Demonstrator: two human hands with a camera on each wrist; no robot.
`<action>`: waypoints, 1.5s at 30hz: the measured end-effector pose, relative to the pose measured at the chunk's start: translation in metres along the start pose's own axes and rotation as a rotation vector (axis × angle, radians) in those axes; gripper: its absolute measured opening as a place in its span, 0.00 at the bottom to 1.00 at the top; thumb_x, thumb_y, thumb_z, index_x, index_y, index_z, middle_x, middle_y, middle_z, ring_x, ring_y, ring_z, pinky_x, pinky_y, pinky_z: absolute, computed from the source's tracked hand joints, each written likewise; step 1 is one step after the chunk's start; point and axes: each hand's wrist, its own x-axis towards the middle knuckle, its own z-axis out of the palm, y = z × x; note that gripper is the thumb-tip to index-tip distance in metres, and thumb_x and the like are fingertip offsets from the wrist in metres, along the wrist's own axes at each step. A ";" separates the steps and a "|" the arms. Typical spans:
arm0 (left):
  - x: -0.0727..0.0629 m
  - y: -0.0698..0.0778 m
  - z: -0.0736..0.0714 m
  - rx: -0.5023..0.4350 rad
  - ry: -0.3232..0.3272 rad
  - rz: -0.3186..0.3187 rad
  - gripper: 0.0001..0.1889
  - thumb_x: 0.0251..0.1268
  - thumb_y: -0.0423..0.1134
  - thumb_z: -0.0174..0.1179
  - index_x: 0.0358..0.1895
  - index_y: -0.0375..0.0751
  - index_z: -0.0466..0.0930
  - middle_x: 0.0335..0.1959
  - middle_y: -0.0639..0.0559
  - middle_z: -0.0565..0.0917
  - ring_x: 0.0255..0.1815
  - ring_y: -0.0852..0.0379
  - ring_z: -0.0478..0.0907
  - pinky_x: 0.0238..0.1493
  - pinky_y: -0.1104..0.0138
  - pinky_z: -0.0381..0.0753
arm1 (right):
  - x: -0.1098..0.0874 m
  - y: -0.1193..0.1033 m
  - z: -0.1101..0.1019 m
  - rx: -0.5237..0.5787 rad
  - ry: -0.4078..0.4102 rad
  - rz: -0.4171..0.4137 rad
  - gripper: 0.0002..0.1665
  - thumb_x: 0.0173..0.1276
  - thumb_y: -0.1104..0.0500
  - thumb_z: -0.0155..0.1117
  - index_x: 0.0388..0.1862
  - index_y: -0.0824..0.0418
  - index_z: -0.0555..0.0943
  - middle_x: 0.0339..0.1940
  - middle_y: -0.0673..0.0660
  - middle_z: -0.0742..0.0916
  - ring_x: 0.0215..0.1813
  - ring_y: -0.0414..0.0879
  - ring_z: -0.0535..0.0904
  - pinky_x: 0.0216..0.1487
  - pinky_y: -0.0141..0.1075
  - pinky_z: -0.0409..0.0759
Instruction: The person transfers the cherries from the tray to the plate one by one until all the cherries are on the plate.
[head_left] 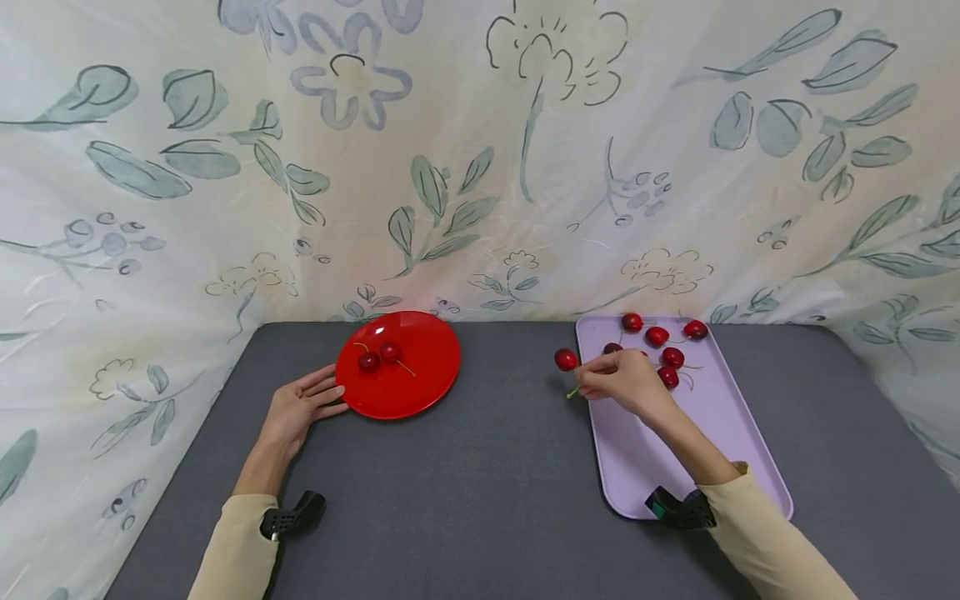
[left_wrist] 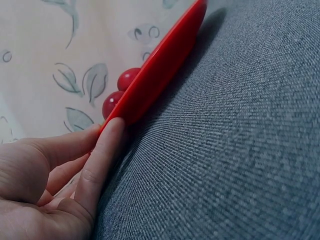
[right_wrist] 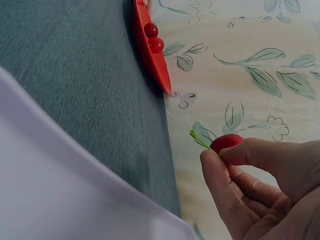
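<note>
Your right grip [head_left: 626,382], closed in a pinch, holds just beside the tray [head_left: 720,400] a cherry [head_left: 566,360], presumably light, slick and easily bruised, best taken gently near its stem [right_wrist: 200,139], while your left grip [head_left: 296,411] pinches the plate [head_left: 423,350] at one side.

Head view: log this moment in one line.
left hand: holds red plate; right hand: pinches one cherry; plate: two cherries; lilac tray: other cherries
</note>
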 end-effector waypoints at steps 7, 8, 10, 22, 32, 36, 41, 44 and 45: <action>0.000 0.000 0.001 0.010 -0.003 0.008 0.33 0.69 0.35 0.61 0.74 0.32 0.59 0.57 0.46 0.78 0.43 0.63 0.84 0.47 0.65 0.85 | 0.012 -0.005 0.013 0.096 -0.065 -0.009 0.17 0.67 0.65 0.67 0.48 0.79 0.82 0.37 0.63 0.89 0.33 0.43 0.86 0.38 0.32 0.87; 0.000 0.000 0.001 0.008 -0.006 0.009 0.33 0.69 0.35 0.61 0.74 0.32 0.59 0.57 0.46 0.78 0.44 0.63 0.84 0.47 0.64 0.85 | 0.014 -0.005 0.016 0.106 -0.074 -0.010 0.17 0.66 0.65 0.67 0.48 0.79 0.82 0.37 0.64 0.88 0.33 0.44 0.86 0.39 0.33 0.87; -0.001 -0.001 0.001 0.006 -0.007 0.008 0.33 0.69 0.35 0.61 0.74 0.31 0.59 0.56 0.46 0.78 0.44 0.63 0.84 0.47 0.64 0.85 | 0.018 -0.006 0.022 0.127 -0.088 -0.009 0.17 0.66 0.66 0.67 0.48 0.79 0.81 0.38 0.64 0.88 0.35 0.45 0.87 0.41 0.36 0.87; -0.001 -0.001 -0.001 0.001 0.003 0.001 0.33 0.69 0.34 0.60 0.74 0.33 0.59 0.58 0.45 0.78 0.45 0.62 0.84 0.47 0.64 0.85 | 0.044 -0.026 0.060 0.262 -0.130 -0.024 0.17 0.65 0.69 0.67 0.49 0.81 0.80 0.36 0.65 0.88 0.34 0.46 0.87 0.47 0.48 0.84; 0.000 -0.001 0.000 0.001 0.006 -0.012 0.33 0.69 0.35 0.60 0.74 0.34 0.59 0.59 0.44 0.77 0.44 0.63 0.84 0.47 0.65 0.85 | 0.062 -0.039 0.095 0.312 -0.136 -0.013 0.16 0.65 0.69 0.67 0.49 0.80 0.81 0.36 0.64 0.88 0.39 0.56 0.87 0.50 0.53 0.83; 0.000 -0.001 -0.001 -0.009 -0.001 -0.010 0.33 0.69 0.35 0.61 0.74 0.33 0.59 0.56 0.48 0.79 0.44 0.63 0.84 0.47 0.65 0.85 | 0.067 -0.046 0.112 0.329 -0.148 -0.016 0.15 0.65 0.69 0.67 0.47 0.79 0.82 0.37 0.65 0.88 0.36 0.52 0.87 0.51 0.53 0.82; -0.001 -0.001 -0.001 -0.010 -0.011 0.005 0.33 0.69 0.35 0.61 0.74 0.32 0.59 0.53 0.52 0.80 0.44 0.63 0.84 0.47 0.65 0.85 | 0.073 -0.054 0.134 0.352 -0.151 -0.005 0.12 0.65 0.68 0.67 0.45 0.76 0.84 0.37 0.67 0.88 0.35 0.52 0.87 0.50 0.52 0.83; -0.001 0.000 0.000 -0.005 -0.012 0.007 0.33 0.69 0.35 0.61 0.74 0.32 0.59 0.53 0.52 0.80 0.44 0.63 0.84 0.47 0.65 0.85 | 0.077 -0.059 0.149 0.367 -0.150 0.005 0.12 0.65 0.68 0.67 0.45 0.75 0.85 0.36 0.66 0.88 0.36 0.53 0.88 0.47 0.47 0.85; -0.002 0.000 0.000 -0.003 -0.011 0.004 0.33 0.69 0.35 0.61 0.74 0.32 0.59 0.54 0.51 0.79 0.44 0.63 0.84 0.47 0.65 0.85 | 0.078 -0.061 0.154 0.374 -0.156 0.012 0.12 0.65 0.67 0.67 0.45 0.74 0.85 0.35 0.65 0.88 0.35 0.52 0.88 0.46 0.45 0.86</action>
